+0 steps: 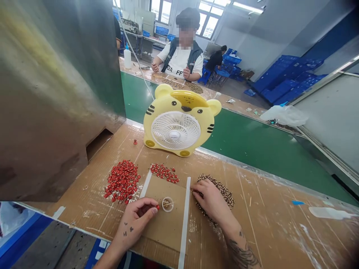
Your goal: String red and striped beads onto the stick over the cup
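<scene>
My left hand [134, 220] pinches a small red piece [157, 207] between thumb and fingertips, just left of a small clear round cup [167, 204]. The cup holds something thin and golden. Both stand on a brown cardboard sheet [164, 224] edged by white strips [185, 224]. My right hand [211, 200] rests on a heap of brown speckled pieces [221, 190], fingers gathered at its left edge. Whether those fingers hold a piece is hidden. Two heaps of red pieces [122, 182] [164, 173] lie beyond the sheet.
A yellow tiger-shaped fan [175, 130] stands on the wooden bench [266, 228], before a green conveyor belt [252, 138]. A large metal panel [56, 93] rises at left. Across the belt, a seated co-worker [182, 52] handles small pieces near a glue bottle [127, 56]. Blue crates [283, 80] stand behind.
</scene>
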Action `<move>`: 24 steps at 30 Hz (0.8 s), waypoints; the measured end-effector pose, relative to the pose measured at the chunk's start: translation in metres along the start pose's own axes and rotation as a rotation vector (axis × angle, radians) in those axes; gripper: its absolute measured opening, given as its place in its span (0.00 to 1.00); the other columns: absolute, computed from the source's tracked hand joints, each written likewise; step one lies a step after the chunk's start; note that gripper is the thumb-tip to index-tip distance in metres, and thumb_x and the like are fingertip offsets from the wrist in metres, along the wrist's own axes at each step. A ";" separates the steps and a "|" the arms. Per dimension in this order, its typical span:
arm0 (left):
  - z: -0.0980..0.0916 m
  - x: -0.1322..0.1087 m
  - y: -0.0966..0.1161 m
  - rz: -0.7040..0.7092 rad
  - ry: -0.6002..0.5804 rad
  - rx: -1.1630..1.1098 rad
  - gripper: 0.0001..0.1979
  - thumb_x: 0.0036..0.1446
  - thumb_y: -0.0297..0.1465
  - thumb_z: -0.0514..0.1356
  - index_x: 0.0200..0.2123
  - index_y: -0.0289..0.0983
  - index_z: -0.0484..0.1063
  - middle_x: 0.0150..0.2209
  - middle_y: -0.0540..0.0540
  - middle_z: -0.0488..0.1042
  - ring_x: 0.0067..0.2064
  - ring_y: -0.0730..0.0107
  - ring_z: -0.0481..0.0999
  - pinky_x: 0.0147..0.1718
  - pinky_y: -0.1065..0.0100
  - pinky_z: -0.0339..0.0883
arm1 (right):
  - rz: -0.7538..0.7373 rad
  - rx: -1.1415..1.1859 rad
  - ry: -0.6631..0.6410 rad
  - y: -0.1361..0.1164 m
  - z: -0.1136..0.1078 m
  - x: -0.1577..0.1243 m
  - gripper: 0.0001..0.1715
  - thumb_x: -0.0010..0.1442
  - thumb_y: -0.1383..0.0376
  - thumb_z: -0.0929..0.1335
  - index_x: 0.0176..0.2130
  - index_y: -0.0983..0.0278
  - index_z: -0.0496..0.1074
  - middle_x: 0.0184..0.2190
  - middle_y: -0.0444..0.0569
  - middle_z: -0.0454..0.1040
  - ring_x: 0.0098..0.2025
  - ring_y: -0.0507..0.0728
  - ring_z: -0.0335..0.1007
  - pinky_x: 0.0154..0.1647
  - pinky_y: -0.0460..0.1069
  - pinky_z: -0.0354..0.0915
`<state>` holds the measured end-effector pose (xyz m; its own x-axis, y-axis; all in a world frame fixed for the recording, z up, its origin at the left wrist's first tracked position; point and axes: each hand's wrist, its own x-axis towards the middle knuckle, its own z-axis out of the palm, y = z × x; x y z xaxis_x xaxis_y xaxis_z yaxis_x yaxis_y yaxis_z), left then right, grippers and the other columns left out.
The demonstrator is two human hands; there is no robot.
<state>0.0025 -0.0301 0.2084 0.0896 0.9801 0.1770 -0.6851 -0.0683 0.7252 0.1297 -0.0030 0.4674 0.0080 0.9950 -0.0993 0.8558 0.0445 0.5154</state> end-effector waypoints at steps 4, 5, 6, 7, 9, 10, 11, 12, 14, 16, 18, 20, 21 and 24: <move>0.000 -0.001 -0.001 0.020 -0.005 -0.007 0.24 0.58 0.47 0.60 0.39 0.28 0.78 0.38 0.38 0.77 0.36 0.69 0.74 0.36 0.73 0.68 | -0.004 -0.048 -0.046 -0.006 0.001 0.007 0.22 0.68 0.63 0.56 0.43 0.60 0.77 0.45 0.46 0.72 0.51 0.52 0.57 0.59 0.50 0.54; 0.001 -0.001 -0.001 0.018 -0.012 -0.008 0.24 0.59 0.47 0.60 0.39 0.29 0.78 0.39 0.38 0.77 0.37 0.68 0.75 0.37 0.73 0.68 | 0.000 -0.058 -0.056 -0.007 0.001 0.009 0.23 0.68 0.64 0.55 0.43 0.61 0.77 0.45 0.46 0.72 0.51 0.52 0.57 0.59 0.50 0.53; 0.001 -0.001 -0.001 0.017 -0.014 -0.010 0.24 0.59 0.47 0.60 0.40 0.29 0.78 0.40 0.38 0.77 0.38 0.68 0.75 0.38 0.72 0.68 | 0.002 -0.070 -0.062 -0.007 0.000 0.010 0.23 0.68 0.64 0.55 0.43 0.62 0.77 0.45 0.47 0.72 0.51 0.52 0.57 0.59 0.50 0.53; 0.001 -0.001 -0.002 0.013 -0.017 -0.010 0.25 0.60 0.48 0.60 0.41 0.29 0.78 0.41 0.38 0.77 0.39 0.67 0.74 0.38 0.72 0.68 | 0.000 -0.084 -0.064 -0.007 0.000 0.011 0.23 0.68 0.64 0.55 0.43 0.62 0.76 0.45 0.47 0.72 0.51 0.52 0.57 0.59 0.50 0.54; 0.002 -0.001 -0.003 -0.001 -0.025 -0.015 0.25 0.60 0.48 0.59 0.41 0.30 0.77 0.41 0.39 0.76 0.41 0.67 0.74 0.39 0.72 0.67 | -0.011 -0.100 -0.056 -0.002 0.000 0.011 0.22 0.68 0.63 0.55 0.42 0.63 0.75 0.44 0.46 0.72 0.51 0.52 0.58 0.59 0.50 0.54; 0.002 -0.001 -0.004 -0.008 -0.027 -0.017 0.25 0.60 0.48 0.59 0.41 0.30 0.78 0.41 0.39 0.76 0.41 0.67 0.74 0.40 0.72 0.66 | -0.020 -0.094 -0.045 0.002 0.000 0.010 0.22 0.69 0.62 0.55 0.42 0.63 0.74 0.44 0.46 0.72 0.51 0.51 0.58 0.59 0.50 0.55; 0.002 -0.001 -0.005 -0.011 -0.031 -0.019 0.24 0.60 0.47 0.59 0.41 0.30 0.78 0.41 0.39 0.76 0.41 0.67 0.73 0.40 0.72 0.66 | -0.027 -0.070 -0.030 0.007 0.001 0.009 0.22 0.69 0.59 0.55 0.41 0.63 0.74 0.44 0.46 0.71 0.51 0.51 0.59 0.59 0.50 0.56; 0.002 -0.001 -0.005 -0.012 -0.036 -0.021 0.23 0.60 0.47 0.59 0.42 0.30 0.78 0.41 0.40 0.76 0.41 0.68 0.73 0.41 0.72 0.66 | -0.026 -0.026 -0.004 0.012 0.002 0.007 0.22 0.69 0.57 0.56 0.41 0.63 0.74 0.44 0.45 0.71 0.50 0.50 0.60 0.58 0.49 0.56; 0.003 -0.001 -0.005 -0.006 -0.046 -0.034 0.21 0.61 0.45 0.60 0.42 0.31 0.78 0.42 0.40 0.76 0.41 0.69 0.73 0.41 0.72 0.65 | -0.035 0.106 0.079 0.018 0.004 0.001 0.22 0.68 0.52 0.59 0.41 0.61 0.74 0.44 0.42 0.72 0.48 0.46 0.64 0.55 0.46 0.59; 0.003 -0.002 -0.003 -0.004 -0.048 -0.052 0.20 0.61 0.43 0.60 0.42 0.30 0.78 0.40 0.41 0.76 0.40 0.70 0.73 0.40 0.73 0.64 | -0.090 0.253 0.182 0.016 0.008 -0.005 0.20 0.65 0.50 0.63 0.39 0.60 0.76 0.41 0.40 0.75 0.43 0.42 0.68 0.49 0.41 0.62; 0.003 -0.002 0.000 0.001 -0.040 -0.060 0.19 0.61 0.42 0.60 0.41 0.30 0.78 0.38 0.41 0.76 0.38 0.71 0.72 0.38 0.73 0.64 | -0.216 0.387 0.265 0.003 0.014 -0.012 0.16 0.62 0.53 0.67 0.35 0.60 0.78 0.37 0.39 0.76 0.39 0.38 0.71 0.43 0.35 0.64; 0.004 -0.002 0.003 0.013 -0.028 -0.071 0.18 0.60 0.41 0.60 0.40 0.30 0.78 0.38 0.41 0.76 0.37 0.71 0.73 0.37 0.74 0.64 | -0.374 0.503 0.298 -0.018 0.020 -0.019 0.09 0.60 0.59 0.70 0.32 0.60 0.79 0.34 0.39 0.76 0.37 0.37 0.72 0.40 0.31 0.66; 0.004 -0.002 0.005 0.019 -0.026 -0.080 0.18 0.60 0.40 0.61 0.40 0.30 0.79 0.37 0.41 0.76 0.37 0.72 0.73 0.37 0.74 0.64 | -0.446 0.545 0.307 -0.030 0.023 -0.022 0.07 0.59 0.62 0.70 0.32 0.60 0.79 0.33 0.39 0.76 0.37 0.36 0.73 0.40 0.30 0.66; 0.004 -0.003 0.009 0.019 -0.010 -0.105 0.18 0.59 0.40 0.61 0.40 0.28 0.78 0.36 0.40 0.76 0.36 0.72 0.72 0.36 0.74 0.65 | -0.565 0.566 0.341 -0.060 0.032 -0.030 0.06 0.59 0.68 0.70 0.34 0.60 0.79 0.34 0.37 0.76 0.38 0.36 0.73 0.42 0.29 0.67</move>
<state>-0.0010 -0.0348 0.2174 0.0831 0.9769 0.1970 -0.7590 -0.0660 0.6478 0.0945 -0.0388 0.4120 -0.5735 0.8137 0.0944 0.8142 0.5789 -0.0435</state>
